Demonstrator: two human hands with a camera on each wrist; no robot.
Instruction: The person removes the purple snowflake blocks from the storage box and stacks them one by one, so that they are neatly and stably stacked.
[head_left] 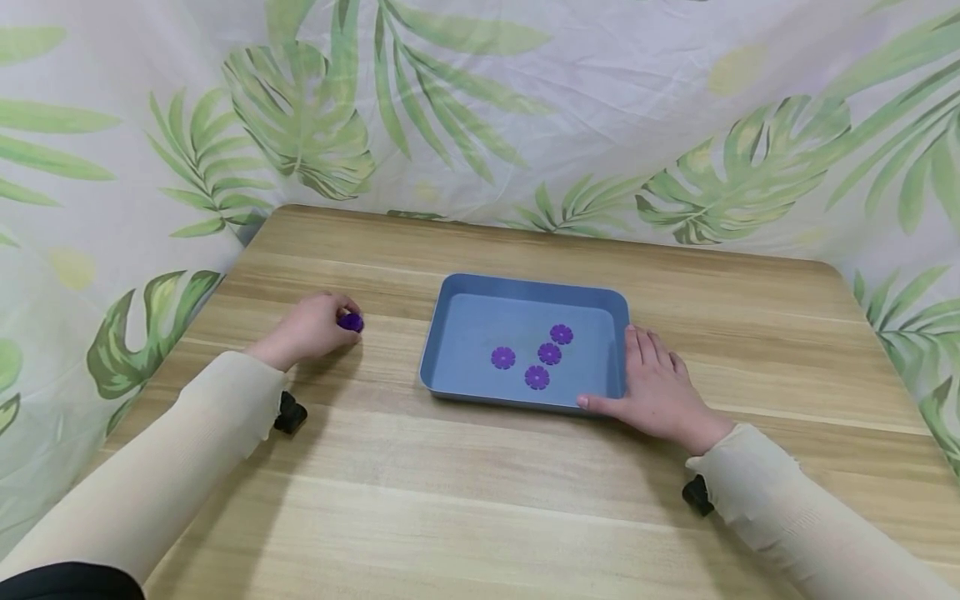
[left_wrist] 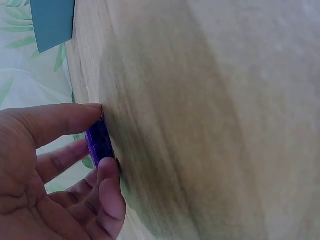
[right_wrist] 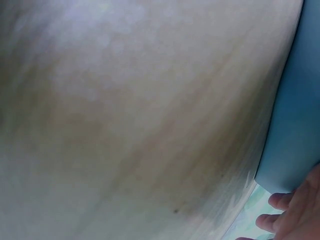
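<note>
Left of the tray, my left hand (head_left: 318, 327) pinches a small purple piece (head_left: 350, 322) between thumb and fingers, low over the table. In the left wrist view this purple piece (left_wrist: 99, 142) is seen edge-on, looking like a short stack, its ends under the thumb and a fingertip. The shallow blue tray (head_left: 525, 287) holds several purple flower-shaped discs (head_left: 537, 377) lying flat. My right hand (head_left: 663, 387) rests on the tray's front right corner, fingers stretched along the right rim and thumb at the front rim. The right wrist view shows the tray's outer wall (right_wrist: 295, 120) beside that hand.
A wood-grain table (head_left: 465, 492) carries the tray near its middle. Behind and beside it hangs a white cloth (head_left: 600, 100) with green leaf prints. Small black devices (head_left: 289, 412) sit at both wrists by the cream sleeves.
</note>
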